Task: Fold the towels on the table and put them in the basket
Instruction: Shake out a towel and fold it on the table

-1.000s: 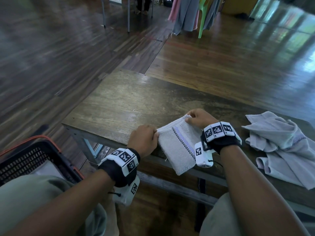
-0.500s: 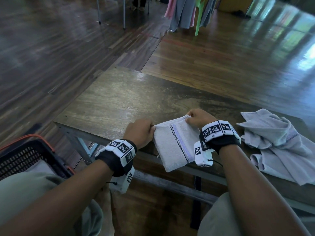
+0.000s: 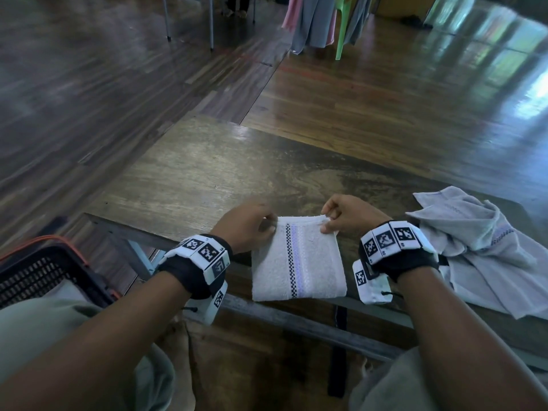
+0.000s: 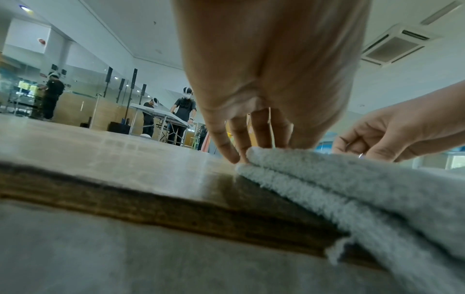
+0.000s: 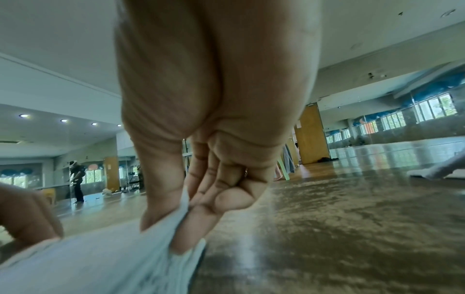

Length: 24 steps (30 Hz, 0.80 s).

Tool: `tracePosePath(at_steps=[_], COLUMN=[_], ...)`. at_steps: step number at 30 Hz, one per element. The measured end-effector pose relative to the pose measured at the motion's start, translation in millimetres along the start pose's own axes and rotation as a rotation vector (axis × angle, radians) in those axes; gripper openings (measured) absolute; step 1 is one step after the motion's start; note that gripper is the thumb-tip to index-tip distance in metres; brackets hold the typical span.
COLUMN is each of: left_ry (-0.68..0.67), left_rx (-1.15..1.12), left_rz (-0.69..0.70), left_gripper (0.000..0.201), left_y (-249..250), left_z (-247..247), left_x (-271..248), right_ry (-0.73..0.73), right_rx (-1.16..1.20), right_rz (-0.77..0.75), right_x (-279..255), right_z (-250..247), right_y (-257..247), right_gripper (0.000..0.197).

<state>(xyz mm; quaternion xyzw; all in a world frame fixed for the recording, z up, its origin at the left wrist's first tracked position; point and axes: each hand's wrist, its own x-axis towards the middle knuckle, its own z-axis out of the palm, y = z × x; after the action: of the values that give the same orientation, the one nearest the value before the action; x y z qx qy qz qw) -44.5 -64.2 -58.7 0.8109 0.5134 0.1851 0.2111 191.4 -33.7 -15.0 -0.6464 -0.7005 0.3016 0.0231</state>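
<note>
A folded white towel [image 3: 298, 262] with a checkered stripe lies at the near edge of the wooden table [image 3: 207, 173], its near end hanging over the edge. My left hand [image 3: 249, 225] pinches its far left corner, and my right hand [image 3: 344, 216] pinches the far right corner. In the left wrist view the fingertips [image 4: 236, 157] sit at the folded towel [image 4: 352, 183] corner on the tabletop. The right wrist view shows thumb and fingers [image 5: 198, 222] clamped on the towel [image 5: 100, 258] edge. A black basket [image 3: 44, 274] with an orange rim stands low at my left, with a pale cloth inside.
A crumpled grey towel [image 3: 474, 250] lies on the table to the right. Beyond the table stretches a wooden floor, with a green chair [image 3: 341, 28] draped in cloths and metal table legs [image 3: 189, 22] far off. My knees are under the table's near edge.
The towel has turned from slanted to square with the table edge. Both hands moved slightly away from me and still pinch the far corners.
</note>
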Motion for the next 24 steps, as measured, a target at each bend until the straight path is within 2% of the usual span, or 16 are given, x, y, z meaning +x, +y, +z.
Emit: tracePosePath(at_steps=[2, 7, 13, 18, 24], left_ry=[-0.013, 0.055, 0.098, 0.106, 0.112], left_rx=[0.005, 0.047, 0.006, -0.057, -0.076], left_rz=[-0.031, -0.056, -0.052, -0.097, -0.175], left_gripper=[0.009, 0.007, 0.008, 0.010, 0.006], left_y=[-2, -1, 0, 3, 0], left_z=[2, 7, 8, 5, 6], left_x=[1, 4, 5, 5, 10], right_ry=[0.024, 0.141, 0.232, 0.217, 0.333], right_rx=[-0.018, -0.002, -0.061, 0.049, 0.095], right_rz=[-0.039, -0.115, -0.283, -0.229, -0.205], right_x=[-1, -4, -10, -4, 0], right_z=[4, 12, 10, 19, 22], right_y=[2, 7, 9, 19, 20], right_gripper=[0.029, 0.026, 0.013, 0.014, 0.014])
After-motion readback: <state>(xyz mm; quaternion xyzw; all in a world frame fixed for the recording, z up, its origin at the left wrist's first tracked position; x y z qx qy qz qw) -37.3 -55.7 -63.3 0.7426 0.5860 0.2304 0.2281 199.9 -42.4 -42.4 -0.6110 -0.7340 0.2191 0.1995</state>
